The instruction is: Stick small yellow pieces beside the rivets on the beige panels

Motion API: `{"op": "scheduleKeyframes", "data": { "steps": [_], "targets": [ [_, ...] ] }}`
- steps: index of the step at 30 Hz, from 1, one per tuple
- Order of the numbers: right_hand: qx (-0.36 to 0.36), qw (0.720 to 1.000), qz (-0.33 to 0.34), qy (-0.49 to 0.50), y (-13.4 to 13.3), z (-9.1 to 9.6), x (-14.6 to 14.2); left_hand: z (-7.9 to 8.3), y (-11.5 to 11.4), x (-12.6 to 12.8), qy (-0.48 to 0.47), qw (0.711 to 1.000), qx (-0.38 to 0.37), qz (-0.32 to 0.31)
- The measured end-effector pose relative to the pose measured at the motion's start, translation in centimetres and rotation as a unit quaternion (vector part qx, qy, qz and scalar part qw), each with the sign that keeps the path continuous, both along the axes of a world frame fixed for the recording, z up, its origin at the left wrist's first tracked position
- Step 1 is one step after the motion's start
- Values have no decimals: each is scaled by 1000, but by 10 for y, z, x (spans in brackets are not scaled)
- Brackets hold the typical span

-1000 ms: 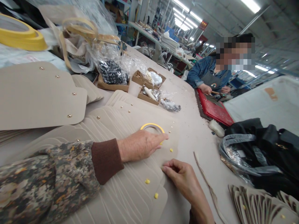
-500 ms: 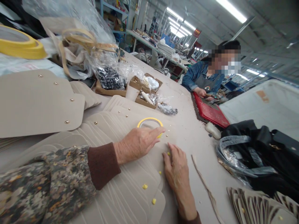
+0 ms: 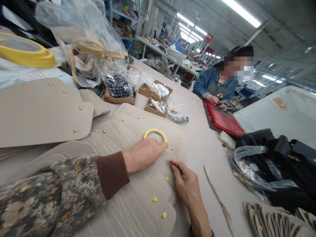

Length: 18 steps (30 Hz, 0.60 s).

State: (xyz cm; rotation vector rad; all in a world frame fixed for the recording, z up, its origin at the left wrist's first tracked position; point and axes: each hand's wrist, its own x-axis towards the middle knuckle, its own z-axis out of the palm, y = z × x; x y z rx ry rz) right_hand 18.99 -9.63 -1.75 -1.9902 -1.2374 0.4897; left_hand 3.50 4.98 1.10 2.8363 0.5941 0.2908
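Observation:
My left hand (image 3: 145, 153) grips a narrow roll of yellow tape (image 3: 147, 134), held just over the fanned beige panels (image 3: 128, 184). Thumb and fingertips of my right hand (image 3: 186, 179) are pinched together at the right edge of the panels; whatever lies between them is too small or hidden to name. Small yellow tape bits (image 3: 154, 199) stick to the panels left of and below my right hand. Gold-coloured studs (image 3: 172, 149) sit in the panel close to both hands.
A stack of studded panels (image 3: 44, 115) lies at left, below larger yellow tape rolls (image 3: 46, 59). Small cardboard boxes (image 3: 158, 112) hold hardware. On the right are a beige strip (image 3: 218, 199), black bags (image 3: 278, 164) and beige pieces (image 3: 266, 220). A co-worker (image 3: 214, 85) works at a red board (image 3: 222, 118).
My left hand and the tape roll have shifted slightly left and down. The right hand's spread fingers have closed to a pinch, and the yellow bit beside its thumb no longer shows.

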Motion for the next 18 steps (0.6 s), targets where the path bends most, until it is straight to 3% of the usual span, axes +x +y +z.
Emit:
{"op": "scheduleKeyframes", "data": {
  "steps": [4, 10, 18],
  "targets": [
    [11, 999, 5, -35, 0, -3, 4, 7, -3, -6, 41, 999, -8, -11],
    [104, 991, 12, -82, -1, 4, -2, 6, -7, -11, -31, 997, -5, -73],
    [231, 951, 111, -173, 6, 15, -15, 2, -12, -7, -68, 991, -19, -113]
  ]
}}
